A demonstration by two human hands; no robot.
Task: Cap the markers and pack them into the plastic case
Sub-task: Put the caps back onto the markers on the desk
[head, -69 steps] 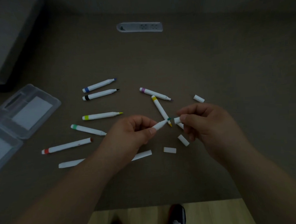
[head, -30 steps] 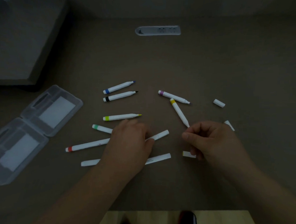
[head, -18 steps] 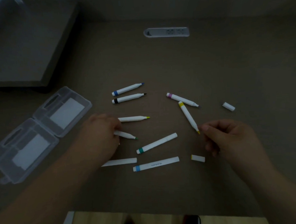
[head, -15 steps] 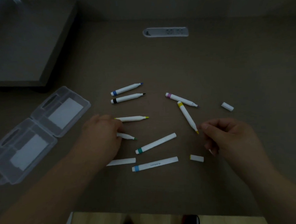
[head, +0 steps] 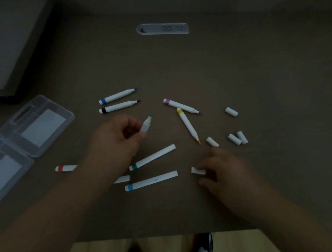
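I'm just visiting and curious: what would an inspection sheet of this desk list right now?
Surface: dim brown tabletop.
Job's things: clear plastic case lies open at left, no markers inside; blue-banded, black-banded, purple-banded and yellow-banded markers uncapped; teal-banded and light-blue-banded markers capped; four loose white caps at right.
Clutter: nothing seen.
Hands: left hand holds an uncapped white marker; right hand pinches a small white cap.
Cables: nothing seen.
Surroundings: grey socket panel at the far edge.
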